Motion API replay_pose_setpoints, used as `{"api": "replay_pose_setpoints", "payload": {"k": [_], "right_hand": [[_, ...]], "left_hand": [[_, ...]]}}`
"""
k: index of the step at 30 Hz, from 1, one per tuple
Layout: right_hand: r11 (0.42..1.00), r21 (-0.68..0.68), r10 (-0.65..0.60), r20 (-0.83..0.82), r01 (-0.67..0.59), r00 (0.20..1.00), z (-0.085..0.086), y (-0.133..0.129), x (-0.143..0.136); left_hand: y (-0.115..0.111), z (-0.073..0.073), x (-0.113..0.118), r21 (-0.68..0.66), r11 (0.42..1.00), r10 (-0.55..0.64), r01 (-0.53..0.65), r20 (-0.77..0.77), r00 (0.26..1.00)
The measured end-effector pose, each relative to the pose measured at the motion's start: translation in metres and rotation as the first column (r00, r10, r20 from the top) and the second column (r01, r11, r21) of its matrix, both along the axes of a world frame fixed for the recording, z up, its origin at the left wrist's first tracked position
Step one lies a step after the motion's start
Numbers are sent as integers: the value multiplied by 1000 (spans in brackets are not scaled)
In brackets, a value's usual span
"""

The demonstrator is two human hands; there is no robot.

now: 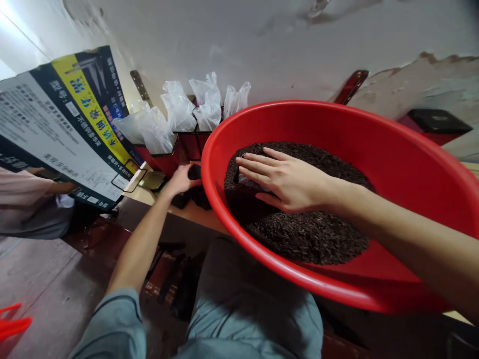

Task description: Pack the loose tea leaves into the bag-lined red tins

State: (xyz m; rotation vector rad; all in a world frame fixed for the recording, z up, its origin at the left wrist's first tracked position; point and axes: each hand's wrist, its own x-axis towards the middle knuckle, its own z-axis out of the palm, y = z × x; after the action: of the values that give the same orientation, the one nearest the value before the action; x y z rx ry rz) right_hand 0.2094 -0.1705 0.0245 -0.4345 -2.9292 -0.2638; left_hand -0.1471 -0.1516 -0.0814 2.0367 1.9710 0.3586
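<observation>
Right hand [290,182] splays over dark flakes [310,239] at three o'clock; left hand [182,180] at nine, grip unclear; light pressure should limit breakage.

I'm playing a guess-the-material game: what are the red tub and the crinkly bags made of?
The tub is probably smooth, slightly shiny plastic: even red, with soft highlights along its rounded rim. The bags look like thin, glossy plastic film: crinkled and partly see-through.
</observation>
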Motion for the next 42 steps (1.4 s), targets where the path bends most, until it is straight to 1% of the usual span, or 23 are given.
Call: {"api": "replay_pose_setpoints", "payload": {"k": [1, 2, 3, 4, 5, 6, 7, 8, 9, 11, 12, 13, 15, 17, 19, 23, 26, 29, 32, 34, 37, 39, 42], "right_hand": [[1000, -2, 4, -18, -4, 1000, 0, -1, 1], [1000, -4, 8, -36, -8, 999, 0, -3, 1], [1000, -5, 13, -51, -14, 999, 0, -4, 0], [1000, -3, 20, -63, -20, 998, 0, -4, -1], [1000, -1, 27, -71, -27, 997, 0, -5, -3], [999, -1, 35, -74, -35, 997, -1, -5, -4], [999, -5, 41, -76, -41, 996, -1, -5, -4], [999, -15, 45, -77, -47, 996, -2, -5, -4], [998, -31, 49, -83, -52, 995, -4, -4, -2], [996, -68, 49, -111, -56, 993, -9, -2, 5], [995, -79, 47, -136, -58, 990, -12, -1, 9], [995, -85, 47, -164, -61, 985, -14, 1, 14], [993, -89, 62, -208, -82, 976, -16, 2, 23], [988, -112, 79, -238, -108, 968, -14, 1, 31], [982, -154, 62, -272, -107, 960, -11, -2, 37], [978, -210, -60, -302, -5, 951, -8, -7, 46], [987, -157, -67, -262, 26, 963, -11, -7, 52], [997, -71, -25, -236, 8, 971, -11, -9, 59], [996, -83, -39, -258, 18, 965, -8, -13, 66], [991, -131, -47, -273, 11, 961, -8, -13, 69], [984, -174, -16, -330, -45, 944, -12, -6, 75], [984, -168, -8, -386, -62, 922, -17, -1, 78], [990, -137, -53, -480, -15, 876, -23, 0, 79]], "left_hand": [[-6, 19, -1, 97, 993, 61, -67, 71, 996], [-13, 42, 0, 210, 971, 90, -116, 131, 987], [-21, 66, 6, 322, 940, 62, -112, 161, 985], [-30, 90, 16, 403, 915, -29, -35, 151, 988], [-38, 113, 30, 451, 888, -151, 84, 113, 982], [-46, 132, 47, 470, 853, -286, 227, 58, 956], [-51, 147, 67, 464, 802, -425, 376, 0, 905], [-54, 156, 87, 436, 737, -555, 517, -46, 830], [-54, 160, 107, 389, 667, -665, 636, -75, 743], [-47, 156, 140, 307, 540, -796, 784, -115, 594], [-42, 150, 152, 277, 500, -826, 820, -133, 548], [-37, 144, 161, 255, 475, -841, 842, -150, 520], [-29, 135, 173, 224, 465, -844, 857, -180, 505], [-26, 132, 178, 200, 482, -833, 853, -198, 517], [-27, 134, 181, 183, 508, -817, 842, -207, 538], [-28, 139, 187, 161, 544, -799, 823, -200, 567], [-22, 139, 186, 169, 587, -778, 791, -153, 610], [-15, 134, 177, 179, 665, -722, 725, -91, 686], [-16, 127, 167, 156, 726, -672, 670, -46, 739], [-19, 125, 165, 156, 742, -655, 652, -37, 755], [-24, 123, 171, 155, 746, -649, 648, -49, 759], [-26, 124, 178, 143, 752, -642, 644, -64, 764], [-27, 124, 184, 125, 774, -615, 621, -83, 784]]}}
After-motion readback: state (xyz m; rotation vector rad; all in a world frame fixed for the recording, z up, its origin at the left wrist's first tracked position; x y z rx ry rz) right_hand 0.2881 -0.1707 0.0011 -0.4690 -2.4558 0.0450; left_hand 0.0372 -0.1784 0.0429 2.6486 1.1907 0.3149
